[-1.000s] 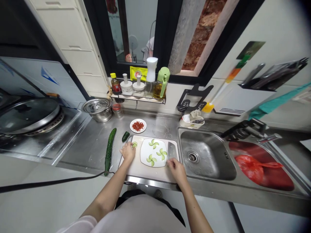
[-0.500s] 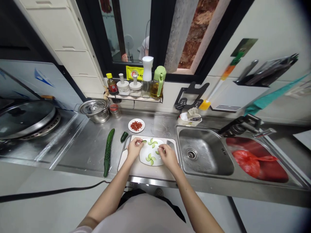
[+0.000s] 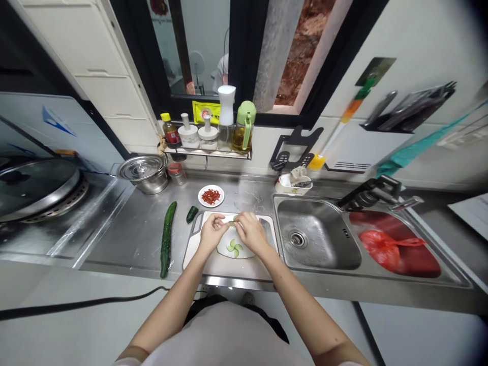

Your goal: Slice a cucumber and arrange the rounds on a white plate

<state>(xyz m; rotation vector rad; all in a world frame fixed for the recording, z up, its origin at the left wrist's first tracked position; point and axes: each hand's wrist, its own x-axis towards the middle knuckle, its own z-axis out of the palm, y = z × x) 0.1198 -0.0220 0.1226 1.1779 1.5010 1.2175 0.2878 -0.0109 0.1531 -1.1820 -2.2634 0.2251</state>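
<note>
Several pale green cucumber slices [image 3: 235, 247] curl outward (fingers [image 3: 243, 220] narrow, their hold unclear).

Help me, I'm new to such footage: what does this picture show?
There is no machine, just a person's bare left hand and right hand, seen by a camera worn on the head, looking forward and down. Both are over a white plate on a cutting board, with what looks like a green sliver between them; which hand grips it is unclear. Green slices form a pinwheel on the plate. The steel counter also holds a long cucumber, a short cucumber piece and a dish of red bits.
</note>
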